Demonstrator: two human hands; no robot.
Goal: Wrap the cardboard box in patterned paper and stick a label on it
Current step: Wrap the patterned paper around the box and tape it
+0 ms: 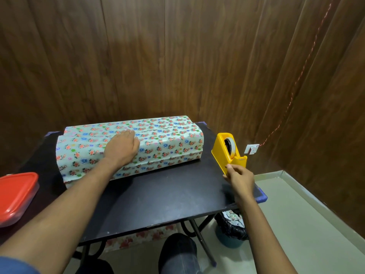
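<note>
I see both of my forearms bare, a blue sleeve (13, 265) at my left elbow, and dark grey trousers (177, 254) over my knees.

Dim, warm overhead light; glare on glossy paper (126, 143); wide-angle edge bending.

Home room corner: wood-panel walls (177, 56), folding table (158, 194), wall socket (251, 149).
</note>
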